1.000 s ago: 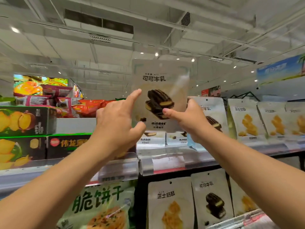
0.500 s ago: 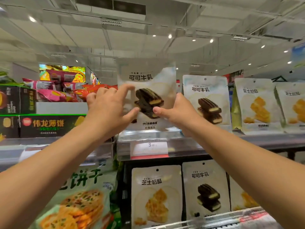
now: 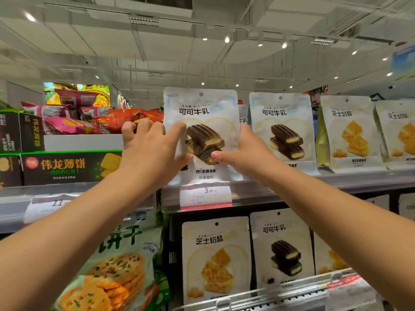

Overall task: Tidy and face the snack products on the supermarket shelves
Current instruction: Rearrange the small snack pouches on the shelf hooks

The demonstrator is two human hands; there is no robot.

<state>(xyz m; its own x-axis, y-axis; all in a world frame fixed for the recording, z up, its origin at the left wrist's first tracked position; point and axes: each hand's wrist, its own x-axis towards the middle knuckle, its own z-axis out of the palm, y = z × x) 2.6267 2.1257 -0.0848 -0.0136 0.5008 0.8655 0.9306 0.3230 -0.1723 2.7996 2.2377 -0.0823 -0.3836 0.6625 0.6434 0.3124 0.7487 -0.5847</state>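
Note:
A white snack pouch [image 3: 202, 106] with a chocolate biscuit picture stands upright at the front of the top shelf [image 3: 314, 182]. My left hand [image 3: 152, 153] grips its left edge, thumb on the front. My right hand [image 3: 244, 153] holds its right edge, thumb pressed on the biscuit picture. A matching chocolate pouch [image 3: 283, 126] stands just to the right, then yellow cheese-biscuit pouches [image 3: 350, 133].
Green biscuit boxes [image 3: 67, 167] and a white tray of red and pink chip bags [image 3: 94, 117] sit to the left. A price tag [image 3: 205, 195] hangs under the held pouch. Lower shelf holds more pouches [image 3: 215, 259] and a large green cracker bag [image 3: 116, 265].
The pouch came down from above the shelf and now stands straight on it. Both hands followed it down and stayed on its edges.

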